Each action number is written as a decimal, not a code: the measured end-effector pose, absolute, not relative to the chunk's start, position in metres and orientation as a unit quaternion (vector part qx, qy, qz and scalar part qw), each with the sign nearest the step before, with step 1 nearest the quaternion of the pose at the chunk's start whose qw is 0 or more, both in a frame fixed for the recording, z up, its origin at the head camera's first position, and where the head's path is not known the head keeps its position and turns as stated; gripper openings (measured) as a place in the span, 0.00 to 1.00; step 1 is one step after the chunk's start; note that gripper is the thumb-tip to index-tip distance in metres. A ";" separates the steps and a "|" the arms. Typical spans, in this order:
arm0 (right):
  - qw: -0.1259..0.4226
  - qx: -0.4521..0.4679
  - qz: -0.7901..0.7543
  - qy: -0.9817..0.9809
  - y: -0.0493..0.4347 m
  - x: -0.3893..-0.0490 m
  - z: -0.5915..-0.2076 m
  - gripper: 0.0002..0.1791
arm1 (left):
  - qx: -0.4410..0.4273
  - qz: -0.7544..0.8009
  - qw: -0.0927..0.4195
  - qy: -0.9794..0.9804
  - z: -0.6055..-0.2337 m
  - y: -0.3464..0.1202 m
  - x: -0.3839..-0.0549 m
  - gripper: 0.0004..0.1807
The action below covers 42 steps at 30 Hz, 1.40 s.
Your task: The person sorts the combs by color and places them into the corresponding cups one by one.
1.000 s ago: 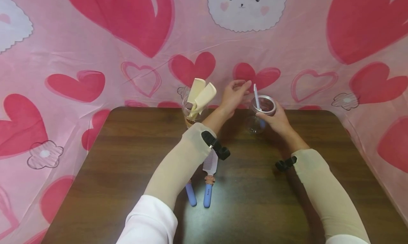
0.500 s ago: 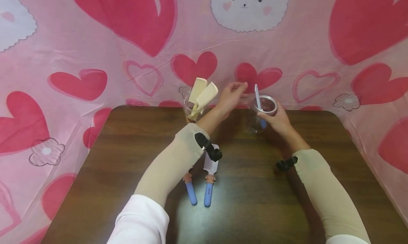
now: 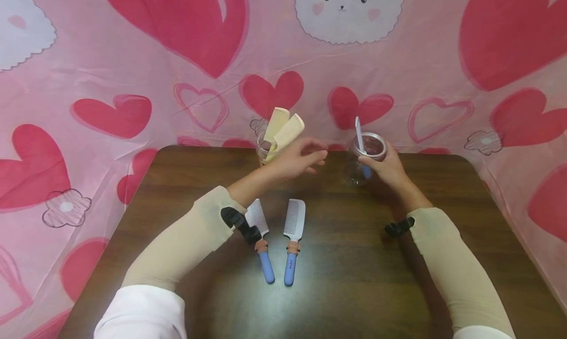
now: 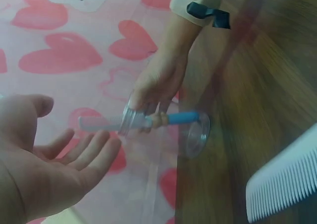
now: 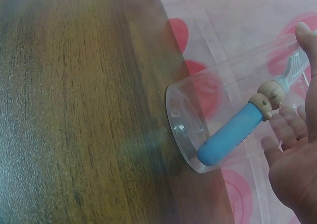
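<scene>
My right hand (image 3: 390, 166) grips a clear jar (image 3: 354, 174) near its rim at the back right of the table. Inside leans a comb with a blue handle (image 5: 233, 135), its pale toothed end rising past the rim. My left hand (image 3: 299, 158) hovers with loosely bent fingers and nothing in them, in front of a second clear jar (image 3: 262, 144) that holds cream combs (image 3: 289, 131). Two more blue-handled combs lie flat on the table: one comb (image 3: 290, 260) near the middle, the other comb (image 3: 266, 265) to its left, partly under the left wrist in the head view.
The dark wooden table (image 3: 354, 260) ends at the back against a pink cloth (image 3: 195, 58) printed with hearts. Black straps with small mounts sit on both wrists, the left strap (image 3: 241, 223) close over the left comb.
My left hand has drawn back from beside the right jar, moving left and toward me, uncovering the combs on the table. The right hand stays on its jar.
</scene>
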State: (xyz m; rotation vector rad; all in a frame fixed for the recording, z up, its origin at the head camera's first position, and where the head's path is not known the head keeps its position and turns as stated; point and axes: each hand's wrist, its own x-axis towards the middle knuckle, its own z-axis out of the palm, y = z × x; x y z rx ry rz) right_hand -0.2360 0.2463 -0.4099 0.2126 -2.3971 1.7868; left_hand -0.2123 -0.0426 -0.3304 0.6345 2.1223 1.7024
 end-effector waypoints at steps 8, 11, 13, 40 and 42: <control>0.077 0.072 0.600 -0.793 0.247 -0.233 -0.410 0.38 | 0.302 0.462 0.105 0.827 -0.338 -0.091 -0.191 0.20; 0.076 0.066 0.595 -0.797 0.253 -0.240 -0.420 0.39 | 0.329 0.428 0.102 0.835 -0.343 -0.106 -0.185 0.21; 0.076 0.064 0.590 -0.802 0.256 -0.245 -0.426 0.39 | 0.338 0.399 0.099 0.847 -0.346 -0.116 -0.180 0.21; 0.080 0.066 0.592 -0.799 0.255 -0.249 -0.430 0.40 | 0.092 0.150 0.140 0.974 -0.414 -0.176 -0.153 0.31; 0.079 0.064 0.591 -0.800 0.255 -0.249 -0.430 0.40 | 0.083 0.145 0.152 0.974 -0.418 -0.176 -0.154 0.34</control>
